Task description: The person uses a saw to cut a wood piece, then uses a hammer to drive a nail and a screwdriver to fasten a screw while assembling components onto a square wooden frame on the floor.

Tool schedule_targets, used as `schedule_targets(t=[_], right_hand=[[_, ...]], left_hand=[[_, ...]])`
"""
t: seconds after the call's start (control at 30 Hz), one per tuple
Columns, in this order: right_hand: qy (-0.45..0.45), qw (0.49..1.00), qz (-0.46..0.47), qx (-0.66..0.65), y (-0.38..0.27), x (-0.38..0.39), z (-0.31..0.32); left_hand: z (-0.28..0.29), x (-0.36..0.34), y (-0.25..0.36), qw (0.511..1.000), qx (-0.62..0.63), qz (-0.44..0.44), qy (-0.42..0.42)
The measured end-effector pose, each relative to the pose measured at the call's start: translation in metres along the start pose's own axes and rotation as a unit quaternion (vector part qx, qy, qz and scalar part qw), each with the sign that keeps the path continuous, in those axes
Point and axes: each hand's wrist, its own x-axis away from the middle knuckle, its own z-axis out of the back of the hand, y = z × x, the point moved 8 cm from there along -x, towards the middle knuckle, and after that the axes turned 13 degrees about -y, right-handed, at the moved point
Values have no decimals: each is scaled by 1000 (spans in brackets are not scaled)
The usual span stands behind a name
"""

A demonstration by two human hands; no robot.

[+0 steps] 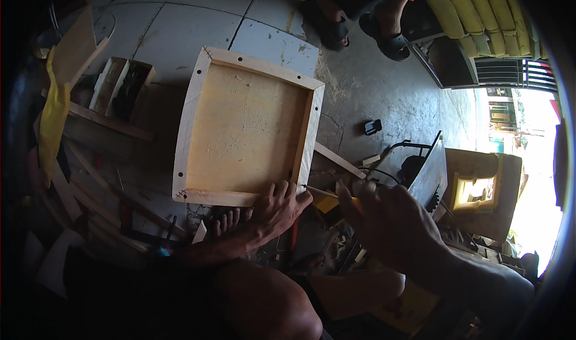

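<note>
A shallow wooden frame (193,117) with a thin panel across it lies tilted before me. Dark holes dot its pale rails, and wood shavings are scattered on the panel. My left hand (278,210) grips the near rail close to the right corner, fingers curled over the edge. In my right hand (393,220), just right of that corner, is a screwdriver (320,191). Its thin shaft points left, and the tip meets the rail by a dark spot at the corner. The fist mostly hides its handle, which looks yellowish.
Left are an open box (123,88), wood strips and a yellow cloth-like piece (54,118). A small black object (372,127) lies on the floor. Another person's sandalled feet (387,37) stand at the far side. A metal-framed machine (429,169) and cardboard box (504,190) stand right.
</note>
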Motion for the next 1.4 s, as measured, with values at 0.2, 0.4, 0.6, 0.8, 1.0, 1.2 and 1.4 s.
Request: schedule_targets(t=[0.2,0.4,0.6,0.8,1.0,1.2,1.4], right_hand=[[-244,885,-108,-382,35,1,-70],[-90,991,-49,-88,14,14,-29],[-172,933,-103,-300,28,1,-39],[-153,982,-37,-103,5,10,-39],[-173,876,-148,-426,36,10,-73],[-11,998,-19,60,-7,20,-29],[-124,896,-99,-415,32,18,-70]], left_hand=[[3,0,0,1000,-11,-1,8],[16,6,-13,993,94,-68,-4],[17,11,-12,990,118,-67,29],[22,14,-14,986,113,-89,87],[18,15,-11,986,113,-94,81],[23,14,-14,984,119,-96,95],[20,14,-11,985,115,-90,88]])
